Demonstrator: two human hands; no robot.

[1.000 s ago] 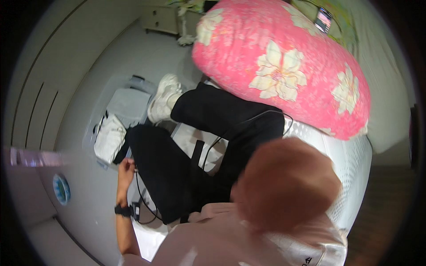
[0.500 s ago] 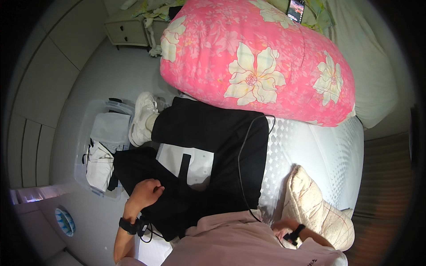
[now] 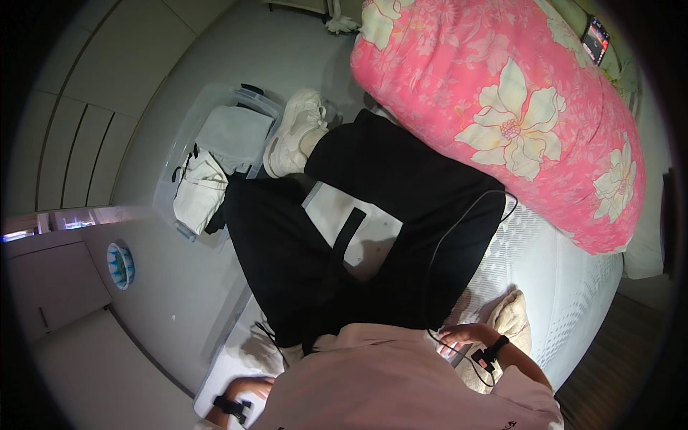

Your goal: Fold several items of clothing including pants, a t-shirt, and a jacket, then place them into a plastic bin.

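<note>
My left hand point(image 3: 251, 388) rests low beside my hip, on the white edge of the bed point(image 3: 223, 351). The pink shirt point(image 3: 387, 380) hides its fingertips, so their pose does not show. On the mattress by my right hip lies my right hand point(image 3: 462, 335), fingers stretched out and holding nothing. Close to it is a cream quilted cloth point(image 3: 513, 315), partly behind the wrist. Both wrists wear black bands with small devices. A thin black cable point(image 3: 438, 247) crosses my right thigh in black trousers point(image 3: 408, 161). Between my legs shows a white panel with a black strip point(image 3: 349, 233).
A bulky pink floral quilt point(image 3: 444, 79) covers the bed at the far right, with a phone point(image 3: 595, 41) behind it. On the floor left of my white shoe point(image 3: 295, 132) stands a clear plastic bin point(image 3: 188, 115) of folded clothes. A blue-and-white round object point(image 3: 120, 266) is farther left.
My left hand has dropped from above my left thigh to the bed edge beside my hip. The right hand stays by the right hip. The view has turned leftward.
</note>
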